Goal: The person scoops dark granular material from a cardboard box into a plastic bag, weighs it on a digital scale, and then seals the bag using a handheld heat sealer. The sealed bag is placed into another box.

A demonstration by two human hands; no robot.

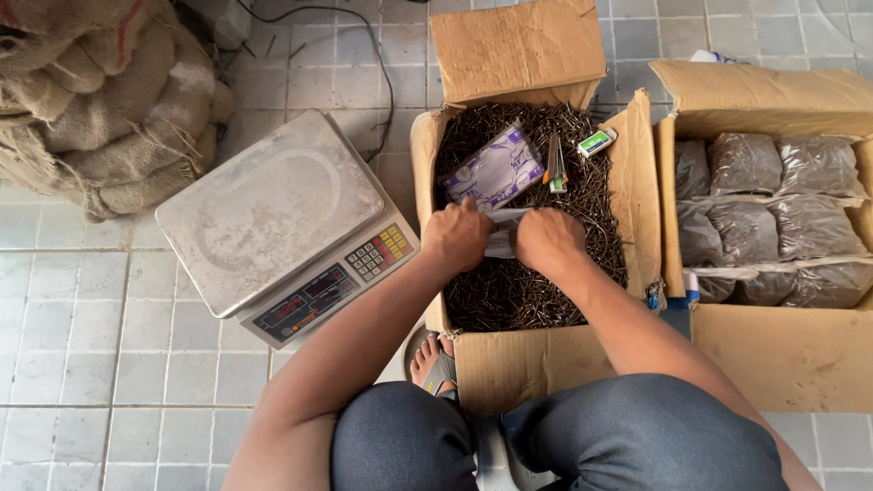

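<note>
Two hands meet over an open cardboard box [509, 364] filled with dark nails [509, 291] — the left hand [457, 236] and the right hand [548, 241] are both curled shut, pinching a small clear plastic bag [506, 218] between them, just above the nails near the middle of the box. A purple-and-white packet [496, 168] lies on the nails just beyond the hands, with a small green-and-white box [597, 141] further back. To the left, on the tiled floor [91, 345], sits a digital scale [273, 209] with a metal pan, and burlap sacks [100, 100] are heaped in the far corner. To the right stands a second cardboard box [782, 355] — packed with filled clear bags of nails [773, 209]. A foot in a sandal [432, 364] shows beside the first box.
</note>
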